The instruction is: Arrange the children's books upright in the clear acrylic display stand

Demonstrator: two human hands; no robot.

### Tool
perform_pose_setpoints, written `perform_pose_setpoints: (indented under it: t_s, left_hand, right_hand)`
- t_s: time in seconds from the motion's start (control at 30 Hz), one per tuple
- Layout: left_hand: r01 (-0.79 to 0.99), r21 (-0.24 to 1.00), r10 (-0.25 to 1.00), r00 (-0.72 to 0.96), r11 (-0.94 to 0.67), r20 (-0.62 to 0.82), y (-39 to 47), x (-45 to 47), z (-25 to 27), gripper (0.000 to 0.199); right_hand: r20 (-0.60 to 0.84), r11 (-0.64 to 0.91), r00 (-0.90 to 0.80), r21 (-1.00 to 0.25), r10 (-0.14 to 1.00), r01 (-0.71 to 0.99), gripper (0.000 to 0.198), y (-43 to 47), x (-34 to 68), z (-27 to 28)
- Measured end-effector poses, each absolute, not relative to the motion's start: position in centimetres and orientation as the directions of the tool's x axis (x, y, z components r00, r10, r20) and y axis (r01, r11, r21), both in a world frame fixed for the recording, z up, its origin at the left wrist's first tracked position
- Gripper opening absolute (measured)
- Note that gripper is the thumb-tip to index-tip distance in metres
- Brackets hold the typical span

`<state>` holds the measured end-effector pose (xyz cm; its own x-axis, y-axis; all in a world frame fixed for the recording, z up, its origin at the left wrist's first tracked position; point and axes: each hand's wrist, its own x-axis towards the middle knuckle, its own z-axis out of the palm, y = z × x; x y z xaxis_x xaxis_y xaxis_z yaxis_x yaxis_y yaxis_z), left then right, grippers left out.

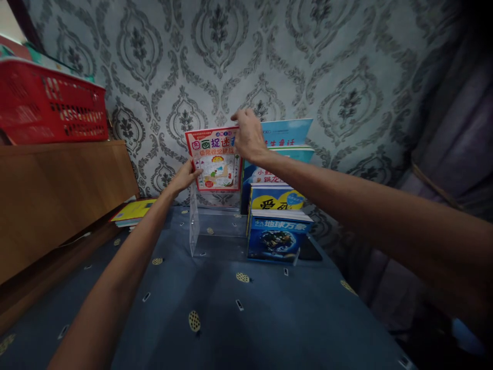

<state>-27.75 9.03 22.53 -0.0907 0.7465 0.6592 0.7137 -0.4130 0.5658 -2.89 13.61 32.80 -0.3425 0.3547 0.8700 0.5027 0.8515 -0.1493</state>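
Observation:
A red-bordered picture book (217, 172) is upright between my two hands, above the back left part of a clear plastic book rack (193, 226). My left hand (185, 177) grips its left edge, thumb on the front cover. At its top right corner, my right hand (248, 136) is closed over the edge, with some fingers hidden. The rack's right side carries several books in tiers: a blue earth book (279, 239) in front, a yellow book (269, 200) behind it, and taller light-blue books (288, 131) at the back.
A small stack of books with a yellow cover (134, 209) lies at the left by a wooden cabinet (65, 195). On that cabinet stands a red plastic basket (54, 103). Patterned wallpaper (346, 103) rises behind the blue tablecloth (215, 318); a curtain (435, 154) hangs at right.

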Motion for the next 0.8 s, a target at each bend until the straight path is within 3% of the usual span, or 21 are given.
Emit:
perform_pose_setpoints:
  t_s: [0.13, 0.27, 0.63, 0.8]
  left_hand:
    - [0.821, 0.481, 0.691, -0.155, -0.307, 0.706, 8.7, -27.4, 22.6, 0.040]
    - [0.808, 0.495, 0.656, -0.187, -0.320, 0.731, 9.0, -27.1, 22.8, 0.034]
    - [0.773, 0.510, 0.635, -0.185, -0.378, 0.750, 9.5, -26.8, 22.4, 0.049]
    - [0.774, 0.501, 0.629, -0.175, -0.387, 0.757, 9.2, -26.6, 22.1, 0.050]
  right_hand:
    - [0.871, 0.870, -0.374, -0.113, 0.319, 0.479, 0.031, 14.7, -2.8, 32.6]
    - [0.866, 0.878, -0.396, -0.096, 0.305, 0.468, 0.031, 15.3, -2.6, 32.8]
    - [0.877, 0.870, -0.433, 0.035, 0.210, 0.492, 0.033, 14.9, -1.3, 33.4]
    - [0.907, 0.924, -0.405, 0.053, 0.115, 0.380, 0.035, 14.0, 0.9, 32.4]
